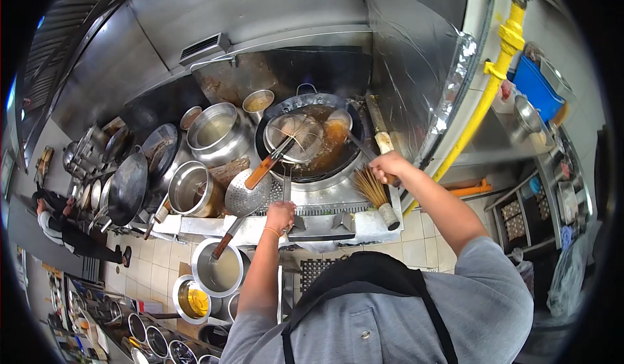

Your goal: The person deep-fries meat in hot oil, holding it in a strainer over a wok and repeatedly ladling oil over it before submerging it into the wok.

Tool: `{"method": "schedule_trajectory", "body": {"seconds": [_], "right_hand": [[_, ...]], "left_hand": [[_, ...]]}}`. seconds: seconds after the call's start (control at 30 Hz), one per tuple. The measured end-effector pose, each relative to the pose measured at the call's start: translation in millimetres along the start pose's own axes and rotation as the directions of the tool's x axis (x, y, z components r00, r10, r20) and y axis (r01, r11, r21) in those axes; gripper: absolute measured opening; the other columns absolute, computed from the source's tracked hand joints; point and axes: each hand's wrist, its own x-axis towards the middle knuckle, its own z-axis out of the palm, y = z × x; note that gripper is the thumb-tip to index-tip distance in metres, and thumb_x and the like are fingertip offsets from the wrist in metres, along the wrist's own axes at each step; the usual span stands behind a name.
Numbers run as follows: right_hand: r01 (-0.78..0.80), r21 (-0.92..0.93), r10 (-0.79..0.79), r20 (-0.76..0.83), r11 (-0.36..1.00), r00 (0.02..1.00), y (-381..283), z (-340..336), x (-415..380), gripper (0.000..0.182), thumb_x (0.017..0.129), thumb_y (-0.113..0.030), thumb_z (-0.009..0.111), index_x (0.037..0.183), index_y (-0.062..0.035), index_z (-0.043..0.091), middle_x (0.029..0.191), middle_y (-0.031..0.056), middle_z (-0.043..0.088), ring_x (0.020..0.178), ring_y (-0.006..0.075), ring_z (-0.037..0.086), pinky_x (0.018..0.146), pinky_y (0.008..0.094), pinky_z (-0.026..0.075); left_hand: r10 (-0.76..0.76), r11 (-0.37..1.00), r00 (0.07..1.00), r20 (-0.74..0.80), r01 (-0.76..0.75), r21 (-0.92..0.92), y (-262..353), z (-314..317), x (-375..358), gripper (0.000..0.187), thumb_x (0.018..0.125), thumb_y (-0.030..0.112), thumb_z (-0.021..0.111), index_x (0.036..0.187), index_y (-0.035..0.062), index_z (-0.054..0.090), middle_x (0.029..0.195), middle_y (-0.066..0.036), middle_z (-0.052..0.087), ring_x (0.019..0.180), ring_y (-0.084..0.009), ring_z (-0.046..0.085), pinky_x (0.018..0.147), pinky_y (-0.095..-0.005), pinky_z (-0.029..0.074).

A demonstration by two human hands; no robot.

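My left hand [281,216] is closed around the metal handle of a mesh strainer [311,151], which rests in a dark wok [311,100] of brown liquid. Across the strainer lies a wire skimmer [261,173] with a wooden handle. On the right, my right hand [389,165] grips the wooden end of a ladle [340,120]; its bowl is in the liquid near the strainer. A bamboo brush [373,192] stands below my right hand. Left of my left hand, a perforated skimmer [247,194] leans with its handle over a pot [243,286].
Metal pots [214,127] and a small container [259,101] stand left of the wok. Large dark pans [127,188] lean farther left, near another person [58,227]. A bowl with yellow contents [194,299] sits below. A yellow pipe [478,120] runs along the right.
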Motion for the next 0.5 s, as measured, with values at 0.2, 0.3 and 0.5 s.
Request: {"method": "schedule_trajectory", "body": {"seconds": [0.2, 0.3, 0.5], "right_hand": [[-0.341, 0.69, 0.167, 0.308, 0.638, 0.937, -11, -27, -31, 0.022, 0.087, -0.008, 0.05, 0.103, 0.0048, 0.042, 0.061, -0.0008, 0.043, 0.039, 0.0037, 0.039, 0.03, 0.017, 0.028], [-0.343, 0.702, 0.124, 0.345, 0.623, 0.93, -25, -21, -46, 0.025, 0.087, -0.009, 0.049, 0.106, 0.0053, 0.042, 0.063, 0.001, 0.044, 0.039, 0.004, 0.038, 0.03, 0.0172, 0.028], [-0.21, 0.549, 0.055, 0.285, 0.809, 0.957, -70, 7, -58, 0.019, 0.086, -0.009, 0.05, 0.102, 0.0025, 0.046, 0.064, 0.0018, 0.046, 0.04, 0.0039, 0.038, 0.03, 0.0173, 0.028]], "left_hand": [[-0.045, 0.999, 0.998, -0.054, 0.045, -0.003, 19, 12, -9, 0.012, 0.085, 0.007, 0.05, 0.087, 0.0009, 0.06, 0.062, -0.004, 0.055, 0.043, -0.0114, 0.048, 0.034, -0.0243, 0.034], [-0.064, 0.998, 0.993, -0.098, 0.064, -0.011, 25, 16, -14, 0.009, 0.081, 0.006, 0.051, 0.079, -0.0018, 0.055, 0.056, -0.005, 0.049, 0.037, -0.0139, 0.043, 0.031, -0.029, 0.033], [0.013, 0.984, 0.997, -0.075, 0.001, 0.181, 17, 13, -12, 0.009, 0.083, 0.008, 0.053, 0.084, 0.0012, 0.059, 0.06, -0.005, 0.053, 0.038, -0.0141, 0.047, 0.032, -0.0285, 0.035]]}}
